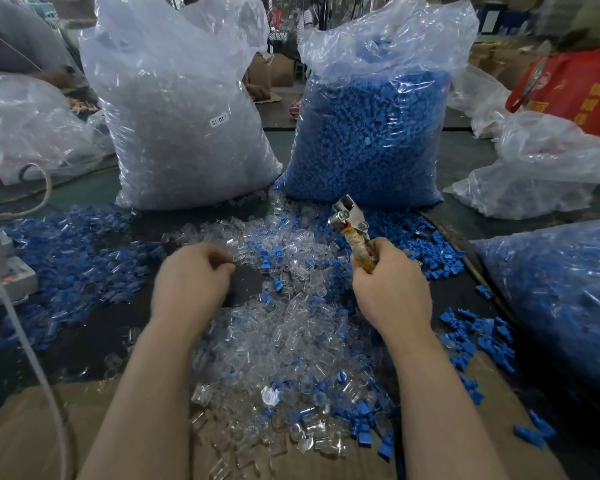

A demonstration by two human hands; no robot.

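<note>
My right hand [390, 285] grips the tape-wrapped handle of a small metal tool [349, 216], whose shiny head points up and away from me. My left hand [191, 282] hovers over the pile with its fingers curled at the edge of the clear plastic caps [274, 341]; whether it holds a piece is hidden. The clear caps are heaped between my arms, mixed with small blue plastic plugs [433, 251].
Two tall plastic bags stand behind the pile: one of clear caps [184, 133], one of blue plugs [371, 140]. More blue parts lie at left [77, 258] and in a bag at right [561, 299]. A scale [4, 271] and white hose [21, 337] sit left.
</note>
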